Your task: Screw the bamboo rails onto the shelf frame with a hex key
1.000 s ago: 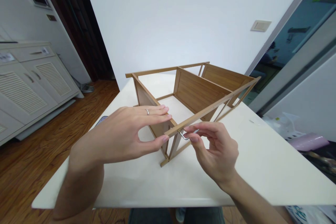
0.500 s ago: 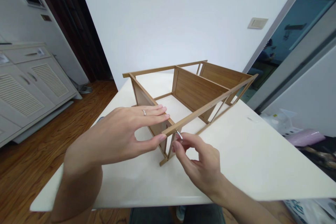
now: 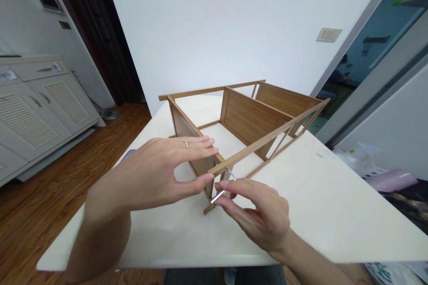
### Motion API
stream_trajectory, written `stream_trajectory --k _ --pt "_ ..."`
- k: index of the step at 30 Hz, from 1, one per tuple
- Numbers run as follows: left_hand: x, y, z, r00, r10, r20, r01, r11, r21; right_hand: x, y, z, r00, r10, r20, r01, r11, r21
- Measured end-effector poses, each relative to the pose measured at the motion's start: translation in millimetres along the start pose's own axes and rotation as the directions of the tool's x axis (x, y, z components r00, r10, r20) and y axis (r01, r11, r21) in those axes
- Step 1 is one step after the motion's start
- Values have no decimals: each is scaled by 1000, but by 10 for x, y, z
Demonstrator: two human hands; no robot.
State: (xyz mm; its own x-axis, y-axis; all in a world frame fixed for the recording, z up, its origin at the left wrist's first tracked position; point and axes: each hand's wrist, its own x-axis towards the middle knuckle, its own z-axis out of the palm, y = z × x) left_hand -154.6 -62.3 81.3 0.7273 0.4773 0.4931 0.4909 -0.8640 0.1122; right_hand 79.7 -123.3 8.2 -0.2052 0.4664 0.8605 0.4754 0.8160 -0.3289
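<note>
A wooden shelf rack (image 3: 256,120) lies on its side on the white table (image 3: 321,213). My left hand (image 3: 160,171) rests against its near corner, fingers stretched flat over the end board and thumb touching the rail's end. Between the thumb and fingers of my right hand (image 3: 256,209) is a silver hex key (image 3: 219,196). The key's short bent end meets the outer side of the near rail close to the corner, and its long arm points down and left. Whether the tip sits in a screw is too small to tell.
A white wall (image 3: 234,22) rises behind the table. To the left stands a louvred cabinet (image 3: 56,98) on the wooden floor. Plastic bags and a pink roll (image 3: 391,181) lie off the table's right side. A partly hidden dark object (image 3: 129,153) lies behind my left wrist.
My right hand has turned the hex key, so its long arm now swings out to the lower left. The left hand stays on the corner. The view has shifted slightly.
</note>
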Motion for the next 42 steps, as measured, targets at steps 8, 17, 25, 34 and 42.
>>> stream_trajectory --k 8,17,25,34,42 --pt "6 -7 1 1000 -4 11 4 1000 -17 280 69 -76 974 21 -227 -79 965 -249" --pt "4 -8 8 1000 -7 3 7 1000 8 -85 209 -174 983 132 -128 -156 968 -199" --pt "21 -14 -6 1000 1 14 -1 1000 -2 -307 78 55 992 125 30 -120 984 -131" --pt "10 -17 8 1000 -5 11 5 1000 -17 -116 -115 123 997 13 72 -16 999 44" --pt "6 -12 7 1000 7 2 -7 1000 13 56 -49 -99 996 91 -20 -93 975 -202"
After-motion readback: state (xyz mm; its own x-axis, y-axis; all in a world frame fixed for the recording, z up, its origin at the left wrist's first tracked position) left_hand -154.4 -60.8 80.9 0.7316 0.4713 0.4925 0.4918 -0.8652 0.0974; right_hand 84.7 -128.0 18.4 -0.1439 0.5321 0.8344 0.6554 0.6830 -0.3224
